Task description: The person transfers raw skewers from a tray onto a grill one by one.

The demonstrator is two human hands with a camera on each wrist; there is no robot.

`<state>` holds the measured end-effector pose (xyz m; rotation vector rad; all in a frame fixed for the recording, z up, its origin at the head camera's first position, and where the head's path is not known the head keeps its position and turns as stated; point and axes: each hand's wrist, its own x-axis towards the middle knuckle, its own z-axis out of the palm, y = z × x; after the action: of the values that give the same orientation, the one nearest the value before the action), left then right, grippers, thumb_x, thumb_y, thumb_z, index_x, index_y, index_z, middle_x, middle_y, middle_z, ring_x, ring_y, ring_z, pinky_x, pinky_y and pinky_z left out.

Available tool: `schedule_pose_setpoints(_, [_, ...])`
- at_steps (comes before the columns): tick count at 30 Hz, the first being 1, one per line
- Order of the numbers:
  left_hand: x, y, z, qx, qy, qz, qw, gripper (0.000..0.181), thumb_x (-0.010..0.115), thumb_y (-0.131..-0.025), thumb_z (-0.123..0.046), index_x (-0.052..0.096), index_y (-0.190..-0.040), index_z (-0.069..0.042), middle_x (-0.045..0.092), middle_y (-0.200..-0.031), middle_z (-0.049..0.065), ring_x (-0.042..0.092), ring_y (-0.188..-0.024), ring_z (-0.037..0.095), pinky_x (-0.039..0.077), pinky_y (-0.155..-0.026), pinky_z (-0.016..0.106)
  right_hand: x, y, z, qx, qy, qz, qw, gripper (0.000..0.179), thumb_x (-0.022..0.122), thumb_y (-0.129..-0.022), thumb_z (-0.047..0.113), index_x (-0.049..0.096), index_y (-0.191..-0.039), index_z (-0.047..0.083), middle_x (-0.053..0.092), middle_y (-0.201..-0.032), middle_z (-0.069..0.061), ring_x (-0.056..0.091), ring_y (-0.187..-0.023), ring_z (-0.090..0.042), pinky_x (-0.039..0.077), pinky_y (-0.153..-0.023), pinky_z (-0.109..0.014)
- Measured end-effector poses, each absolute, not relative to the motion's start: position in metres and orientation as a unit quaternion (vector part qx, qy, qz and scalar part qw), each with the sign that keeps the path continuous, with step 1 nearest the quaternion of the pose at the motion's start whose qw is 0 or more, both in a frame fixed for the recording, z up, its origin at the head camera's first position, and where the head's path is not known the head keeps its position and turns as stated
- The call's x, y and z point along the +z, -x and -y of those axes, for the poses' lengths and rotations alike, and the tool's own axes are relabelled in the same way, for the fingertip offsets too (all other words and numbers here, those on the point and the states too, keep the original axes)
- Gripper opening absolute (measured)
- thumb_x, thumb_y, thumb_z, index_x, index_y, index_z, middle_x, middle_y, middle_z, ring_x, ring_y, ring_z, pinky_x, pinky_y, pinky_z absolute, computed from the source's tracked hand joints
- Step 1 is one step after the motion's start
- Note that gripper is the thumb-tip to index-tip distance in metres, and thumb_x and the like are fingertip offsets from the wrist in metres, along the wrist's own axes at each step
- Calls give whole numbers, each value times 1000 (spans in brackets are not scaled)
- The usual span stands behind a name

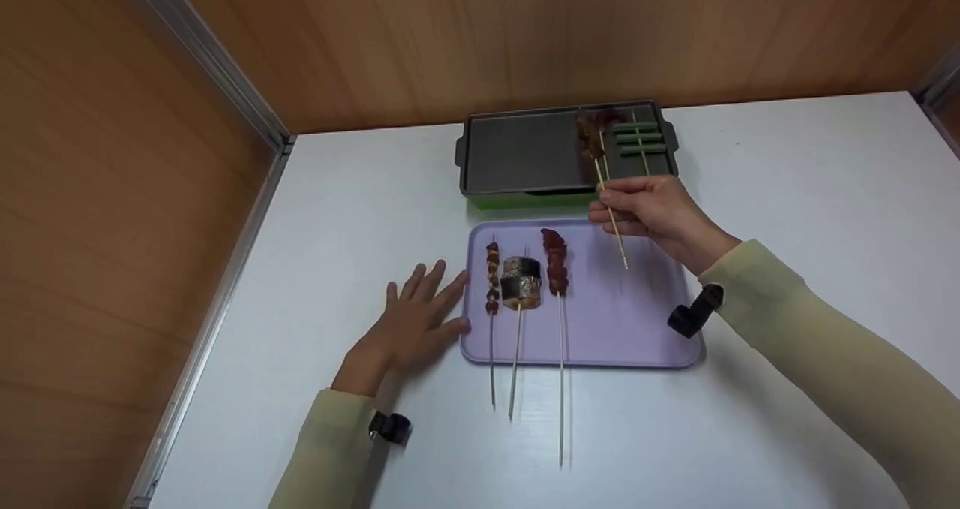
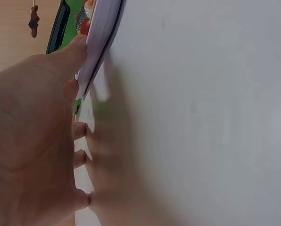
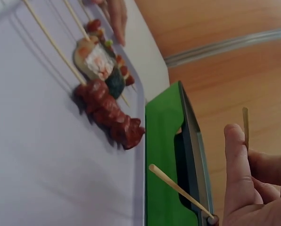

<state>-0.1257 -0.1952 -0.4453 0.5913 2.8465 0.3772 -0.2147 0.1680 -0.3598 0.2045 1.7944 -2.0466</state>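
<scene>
My right hand (image 1: 652, 209) pinches the wooden stick of a brown meat skewer (image 1: 590, 140), whose meat end is over the right part of a dark grill plate (image 1: 517, 152). My left hand (image 1: 420, 321) is spread on the table, its fingertips at the left edge of a lilac tray (image 1: 622, 332). On the tray lie a skewer of small red and yellow pieces (image 1: 492, 276), a skewer of dark-wrapped rolls (image 1: 521, 280) and a red meat skewer (image 1: 555, 261). A skewer of green pieces (image 1: 639, 139) lies on the grill, beside a dark red skewer (image 1: 611, 116) that is partly hidden.
The grill has a green base (image 3: 164, 117) and stands behind the tray, near a wood-grain wall (image 1: 412, 43). Sticks of the tray skewers stick out past its front edge over the white table (image 1: 300, 231). Another wood-grain panel (image 1: 97, 194) stands at the left.
</scene>
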Motion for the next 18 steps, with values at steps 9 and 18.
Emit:
schedule_pose_setpoints(9, [-446, 125, 194, 132, -197, -966, 106, 68, 39, -99, -61, 16, -157, -35, 7, -164, 8, -1, -149, 36, 3, -111, 68, -365, 235, -159, -709, -88, -668, 207, 42, 64, -96, 8, 54, -134, -7, 75, -92, -10, 73, -84, -18, 57, -75, -32])
schedule_pose_setpoints(18, [-446, 127, 195, 135, -202, -964, 110, 69, 39, -98, -61, 16, -157, -34, 7, -164, 8, -1, -149, 36, 2, -110, 68, -364, 241, -158, -693, -90, -683, 212, 44, 61, -97, 10, 51, -137, -8, 75, -89, -7, 73, -81, -15, 57, -74, -30])
